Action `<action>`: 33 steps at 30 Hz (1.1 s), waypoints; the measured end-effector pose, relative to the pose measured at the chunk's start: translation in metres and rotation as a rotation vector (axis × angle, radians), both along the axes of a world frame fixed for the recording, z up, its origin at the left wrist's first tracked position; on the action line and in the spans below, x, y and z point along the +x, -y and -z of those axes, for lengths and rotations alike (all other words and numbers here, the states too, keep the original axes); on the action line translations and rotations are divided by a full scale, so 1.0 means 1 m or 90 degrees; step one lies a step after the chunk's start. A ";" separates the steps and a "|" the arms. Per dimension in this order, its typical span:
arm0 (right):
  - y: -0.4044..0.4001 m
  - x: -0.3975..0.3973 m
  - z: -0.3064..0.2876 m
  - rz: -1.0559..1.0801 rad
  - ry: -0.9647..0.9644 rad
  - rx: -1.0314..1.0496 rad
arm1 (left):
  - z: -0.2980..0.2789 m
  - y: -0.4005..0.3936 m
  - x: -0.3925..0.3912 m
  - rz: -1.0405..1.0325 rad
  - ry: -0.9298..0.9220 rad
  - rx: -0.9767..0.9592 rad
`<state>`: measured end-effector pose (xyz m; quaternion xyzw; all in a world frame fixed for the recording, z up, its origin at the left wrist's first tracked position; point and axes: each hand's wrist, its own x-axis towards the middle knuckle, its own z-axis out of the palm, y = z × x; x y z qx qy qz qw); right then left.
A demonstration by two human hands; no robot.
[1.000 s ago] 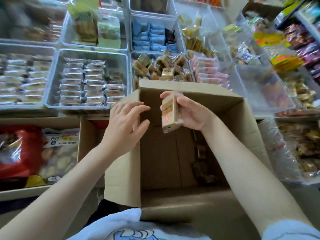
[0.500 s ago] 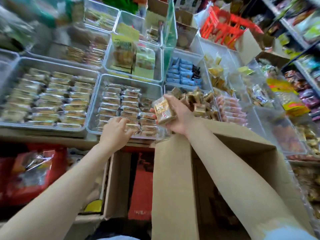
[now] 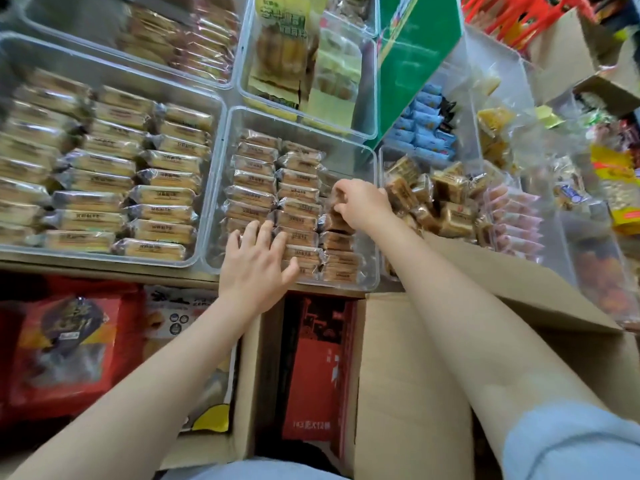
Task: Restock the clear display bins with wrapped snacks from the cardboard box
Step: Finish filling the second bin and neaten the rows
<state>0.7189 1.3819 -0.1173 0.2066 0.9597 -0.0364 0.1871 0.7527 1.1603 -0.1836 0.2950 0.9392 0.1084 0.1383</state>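
Observation:
A clear display bin in the middle holds rows of brown wrapped snacks. My right hand reaches into the bin's right column and grips a wrapped snack there. My left hand lies with straight, spread fingers on the front rows of snacks in the same bin. The cardboard box stands below the bin at lower right, under my right forearm; its inside is hidden.
A larger clear bin of pale wrapped cakes sits to the left. Bins of square snacks, pink packs and blue packs lie to the right. Red bags and a red carton fill boxes below.
My right hand carried the snack from above the cardboard box up into the middle bin. My left hand left the box flap and moved onto the bin's front rows. The view shifted up and left.

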 end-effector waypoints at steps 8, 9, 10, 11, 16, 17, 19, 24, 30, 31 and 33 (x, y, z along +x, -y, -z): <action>0.004 0.006 0.042 0.021 0.000 -0.095 | 0.000 0.000 0.001 0.013 -0.006 -0.001; 0.003 0.008 0.045 0.023 -0.004 -0.103 | 0.000 0.000 0.001 0.013 -0.006 -0.001; 0.005 0.011 0.048 0.018 0.005 -0.103 | 0.000 0.001 0.001 0.014 -0.006 -0.002; 0.008 0.015 0.053 0.006 0.023 -0.094 | 0.001 0.001 0.001 0.016 -0.006 -0.004; 0.021 0.022 0.053 -0.007 0.062 -0.074 | -0.001 0.001 0.001 0.013 -0.004 -0.007; 0.022 0.021 0.045 0.001 0.059 -0.085 | -0.002 0.000 0.002 0.014 0.000 -0.009; 0.026 0.026 0.020 0.005 0.025 -0.115 | -0.002 0.001 0.001 0.018 0.016 -0.012; 0.033 0.103 -0.081 0.038 -0.097 -0.294 | -0.011 0.002 -0.002 -0.003 0.076 0.020; -0.006 0.259 -0.167 0.152 -0.263 -0.298 | -0.087 -0.043 0.077 0.081 0.170 0.274; -0.016 0.284 -0.172 0.190 -0.304 -0.284 | -0.103 -0.053 0.100 0.120 0.183 0.326; -0.040 0.327 -0.171 0.279 -0.359 -0.254 | -0.133 -0.072 0.144 0.198 0.170 0.405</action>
